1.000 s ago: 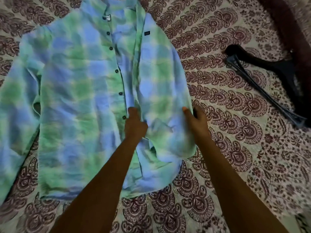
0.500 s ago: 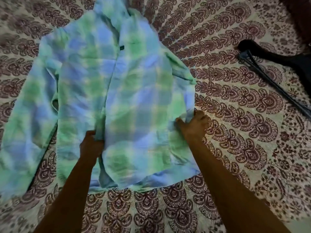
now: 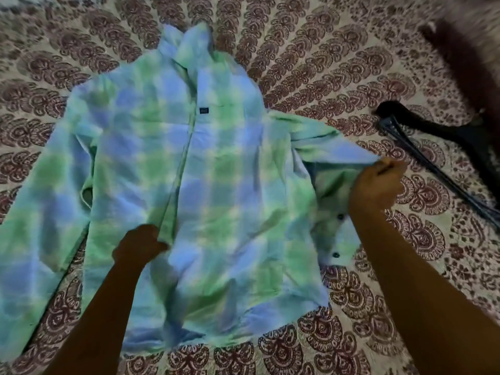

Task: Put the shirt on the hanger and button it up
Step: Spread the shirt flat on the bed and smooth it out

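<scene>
**Across the printed bedspread: shirt spread flat, hanger waiting at the side**

Across the patterned bedspread a green-and-blue checked shirt is laid front-up, collar pointing away from the wearer of the camera. At the far left, the shirt's left-hand sleeve is stretched out flat along the body panel, so that the garment is kept open and readable.

Nearer the middle, the left hand is seen with its fingers curled on the lower edge of the front placket, where one front panel overlaps the other. The cloth is judged to be pinned or pinched there so that the fronts are kept aligned while the other side is pulled. A small dark label is shown on the chest.

Further right, the right hand is closed on the cloth of the other sleeve, which is drawn taut outward from the shoulder; this is judged to be done to straighten it. Below that hand a cuff with two dark buttons is exposed.

At the right edge, a black hanger is lying on the bedspread, well apart from the shirt and untouched. Nothing has yet been threaded into the shoulders, so the task is judged to be at its preparatory stage. Whether any front button is fastened cannot be told.
</scene>
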